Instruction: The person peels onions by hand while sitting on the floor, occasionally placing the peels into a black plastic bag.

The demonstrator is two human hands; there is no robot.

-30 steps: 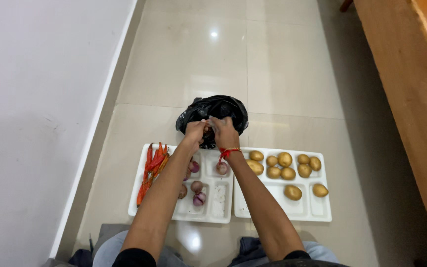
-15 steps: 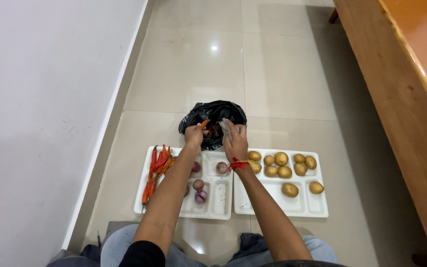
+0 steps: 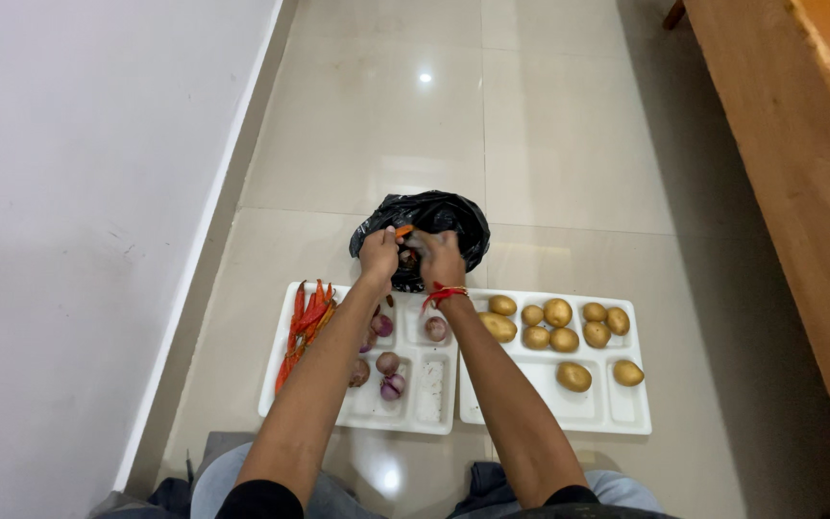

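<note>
Tiled floor point(image 3: 549, 144): left hand point(image 3: 379, 256) pinching orange carrot point(image 3: 402, 231), right hand point(image 3: 441, 259) gripping black bag point(image 3: 453, 216) at left tray's point(image 3: 429, 408) far edge.

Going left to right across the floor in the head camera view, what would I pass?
White wall → red chillies → purple onions in the left white tray → potatoes in the right white tray → wooden furniture.
</note>
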